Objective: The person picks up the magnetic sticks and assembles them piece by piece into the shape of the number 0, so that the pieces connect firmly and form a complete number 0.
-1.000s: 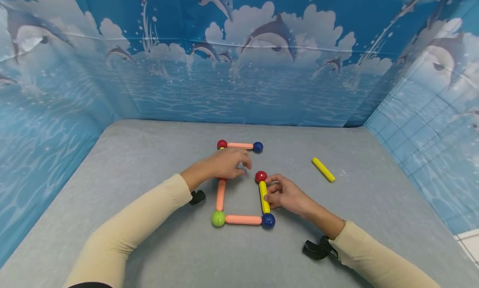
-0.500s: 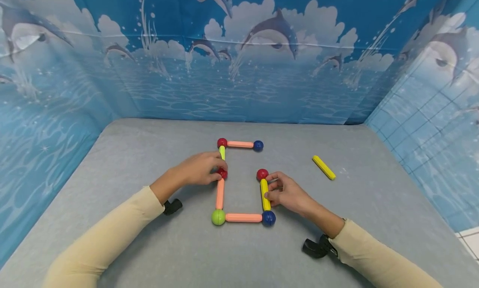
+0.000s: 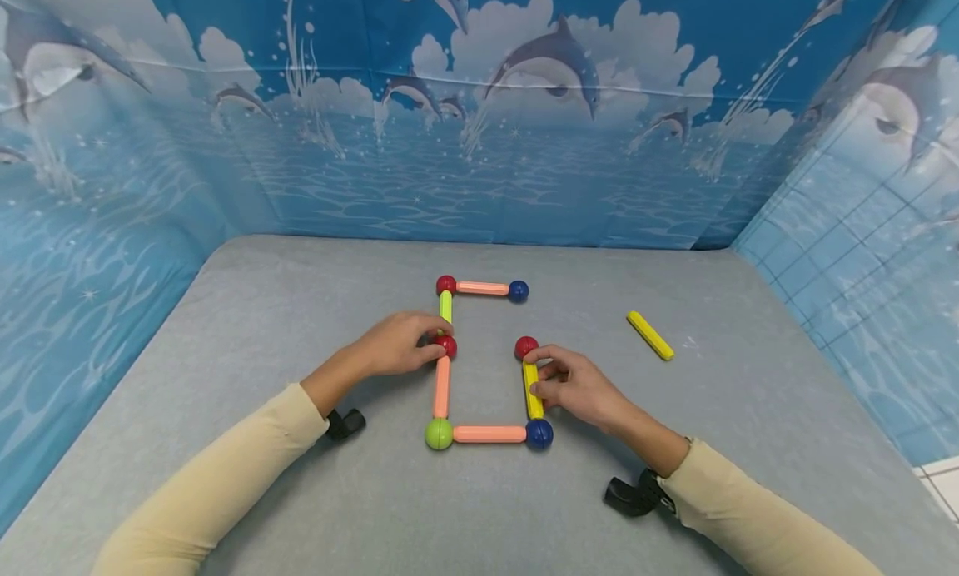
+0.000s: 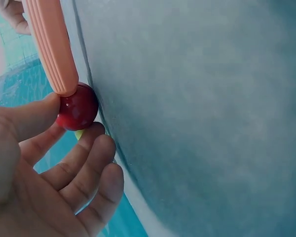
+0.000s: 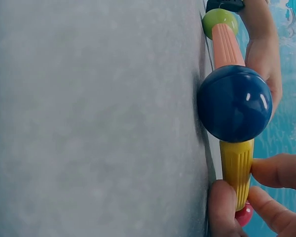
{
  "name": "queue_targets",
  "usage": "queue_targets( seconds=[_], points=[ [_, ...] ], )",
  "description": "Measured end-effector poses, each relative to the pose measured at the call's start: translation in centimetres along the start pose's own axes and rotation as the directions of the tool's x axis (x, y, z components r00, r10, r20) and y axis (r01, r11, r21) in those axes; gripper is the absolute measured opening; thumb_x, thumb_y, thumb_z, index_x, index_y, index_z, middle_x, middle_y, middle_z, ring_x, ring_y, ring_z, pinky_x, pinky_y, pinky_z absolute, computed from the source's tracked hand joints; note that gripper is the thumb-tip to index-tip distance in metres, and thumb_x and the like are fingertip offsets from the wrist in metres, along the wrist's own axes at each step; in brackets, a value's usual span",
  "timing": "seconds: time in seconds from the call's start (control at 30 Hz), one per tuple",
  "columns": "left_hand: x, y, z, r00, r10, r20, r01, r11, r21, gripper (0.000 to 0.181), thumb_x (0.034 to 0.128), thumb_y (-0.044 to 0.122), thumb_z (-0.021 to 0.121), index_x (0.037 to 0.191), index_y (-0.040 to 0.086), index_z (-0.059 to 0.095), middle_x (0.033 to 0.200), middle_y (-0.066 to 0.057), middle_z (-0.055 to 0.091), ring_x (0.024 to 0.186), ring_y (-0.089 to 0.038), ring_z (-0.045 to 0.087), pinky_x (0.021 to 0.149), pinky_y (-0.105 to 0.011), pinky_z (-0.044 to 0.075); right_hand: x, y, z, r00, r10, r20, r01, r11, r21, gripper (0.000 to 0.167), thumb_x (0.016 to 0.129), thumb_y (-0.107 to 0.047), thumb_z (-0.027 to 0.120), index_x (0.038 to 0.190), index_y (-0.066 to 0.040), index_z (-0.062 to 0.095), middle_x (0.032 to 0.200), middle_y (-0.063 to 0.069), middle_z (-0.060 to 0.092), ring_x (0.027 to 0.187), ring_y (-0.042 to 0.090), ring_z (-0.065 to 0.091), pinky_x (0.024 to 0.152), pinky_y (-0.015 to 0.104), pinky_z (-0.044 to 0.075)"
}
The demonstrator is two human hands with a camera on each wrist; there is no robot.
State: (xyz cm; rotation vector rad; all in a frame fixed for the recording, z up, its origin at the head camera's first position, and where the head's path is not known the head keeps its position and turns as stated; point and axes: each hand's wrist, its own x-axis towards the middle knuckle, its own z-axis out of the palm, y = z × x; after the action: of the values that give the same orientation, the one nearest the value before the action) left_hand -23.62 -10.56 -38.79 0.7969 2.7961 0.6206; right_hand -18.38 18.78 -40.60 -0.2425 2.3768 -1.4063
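My left hand (image 3: 400, 343) pinches a red ball (image 4: 79, 107) between thumb and fingers. That ball joins a coral stick (image 3: 442, 389) and a light green stick (image 3: 446, 305). My right hand (image 3: 580, 386) holds a yellow stick (image 5: 235, 168), thumb on one side and fingers on the other. A blue ball (image 5: 234, 103) sits at the stick's near end and another red ball (image 3: 527, 348) at its far end. A coral stick (image 3: 489, 434) links the blue ball to a green ball (image 3: 439, 434) at the near left corner.
Behind my left hand, a red ball (image 3: 446, 285), a coral stick (image 3: 483, 288) and a blue ball (image 3: 519, 290) form the far arm. A loose yellow stick (image 3: 650, 335) lies to the right on the grey tabletop (image 3: 300, 285). A dolphin-print curtain (image 3: 479, 176) stands behind.
My left hand has drawn back left from above the middle of the shape and now grips the middle red ball. The right hand stays on the yellow stick, one finger now nearer its red ball.
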Motion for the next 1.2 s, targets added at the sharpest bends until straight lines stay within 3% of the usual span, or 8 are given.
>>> queue_targets(
  seconds=[0.13, 0.43, 0.6, 0.73, 0.93, 1.07, 1.2],
  points=[
    [0.0, -0.2, -0.1, 1.000, -0.016, 0.004, 0.016, 0.998, -0.061, 0.034, 0.0945, 0.022, 0.067, 0.128, 0.014, 0.066, 0.115, -0.006, 0.071, 0.101, -0.019, 0.062, 0.086, -0.037, 0.054, 0.1, -0.1, -0.1, 1.000, 0.000, -0.013, -0.001, 1.000, -0.024, 0.037, 0.092, -0.005, 0.062, 0.129, -0.006, 0.057, 0.106, 0.014, 0.058, 0.084, 0.020, 0.059, 0.074, 0.031, 0.057],
    [0.1, -0.5, -0.4, 1.000, -0.023, 0.010, 0.023, 0.996, -0.090, 0.033, 0.0943, 0.021, 0.067, 0.127, 0.014, 0.066, 0.113, -0.007, 0.070, 0.100, -0.019, 0.062, 0.084, -0.036, 0.054, 0.2, -0.4, 0.1, 0.999, 0.005, -0.043, -0.007, 0.998, -0.058, 0.035, 0.091, -0.005, 0.063, 0.126, -0.008, 0.058, 0.109, 0.015, 0.056, 0.092, 0.021, 0.059, 0.075, 0.031, 0.057],
    [0.2, -0.6, -0.5, 1.000, -0.020, 0.022, 0.022, 0.995, -0.102, 0.033, 0.0947, 0.021, 0.067, 0.127, 0.014, 0.066, 0.114, -0.007, 0.071, 0.101, -0.020, 0.063, 0.085, -0.036, 0.054, 0.1, -0.5, -0.3, 1.000, -0.004, -0.010, 0.003, 0.999, -0.046, 0.034, 0.093, -0.009, 0.063, 0.127, -0.009, 0.057, 0.113, 0.015, 0.056, 0.093, 0.022, 0.060, 0.077, 0.031, 0.058],
    [0.4, -0.7, -0.6, 0.998, -0.036, 0.049, 0.042, 0.992, -0.118, 0.033, 0.0953, 0.021, 0.066, 0.128, 0.016, 0.065, 0.114, -0.008, 0.070, 0.099, -0.019, 0.062, 0.082, -0.034, 0.053, 0.0, -0.6, -1.7, 1.000, -0.024, 0.004, 0.025, 0.997, -0.069, 0.036, 0.096, -0.013, 0.060, 0.131, -0.008, 0.056, 0.118, 0.017, 0.058, 0.093, 0.021, 0.061, 0.078, 0.032, 0.058],
    [0.6, -0.5, -0.6, 0.996, -0.060, 0.073, 0.069, 0.989, -0.131, 0.034, 0.0952, 0.021, 0.066, 0.128, 0.016, 0.064, 0.113, -0.009, 0.070, 0.096, -0.018, 0.062, 0.078, -0.030, 0.052, -0.2, -0.9, -5.3, 0.995, -0.076, -0.063, 0.064, 0.984, -0.167, 0.034, 0.099, -0.010, 0.054, 0.131, 0.000, 0.056, 0.118, 0.022, 0.061, 0.089, 0.027, 0.061, 0.075, 0.033, 0.057],
    [0.7, -0.6, -0.5, 0.994, -0.068, 0.083, 0.079, 0.988, -0.130, 0.033, 0.0955, 0.022, 0.066, 0.128, 0.016, 0.064, 0.114, -0.008, 0.070, 0.096, -0.018, 0.061, 0.078, -0.030, 0.052, -0.3, -0.6, -7.7, 0.981, -0.135, -0.138, 0.087, 0.948, -0.306, 0.032, 0.100, -0.010, 0.053, 0.130, 0.001, 0.058, 0.119, 0.024, 0.063, 0.092, 0.031, 0.063, 0.074, 0.036, 0.056],
    [0.7, -0.6, -0.5, 0.993, -0.079, 0.089, 0.091, 0.986, -0.141, 0.033, 0.0962, 0.022, 0.065, 0.129, 0.017, 0.064, 0.116, -0.009, 0.069, 0.099, -0.019, 0.061, 0.080, -0.032, 0.052, 0.1, 0.9, -10.4, 0.948, -0.207, -0.241, 0.060, 0.861, -0.506, 0.029, 0.100, -0.009, 0.053, 0.127, 0.001, 0.060, 0.118, 0.025, 0.065, 0.099, 0.037, 0.065, 0.076, 0.045, 0.054]
  ],
)
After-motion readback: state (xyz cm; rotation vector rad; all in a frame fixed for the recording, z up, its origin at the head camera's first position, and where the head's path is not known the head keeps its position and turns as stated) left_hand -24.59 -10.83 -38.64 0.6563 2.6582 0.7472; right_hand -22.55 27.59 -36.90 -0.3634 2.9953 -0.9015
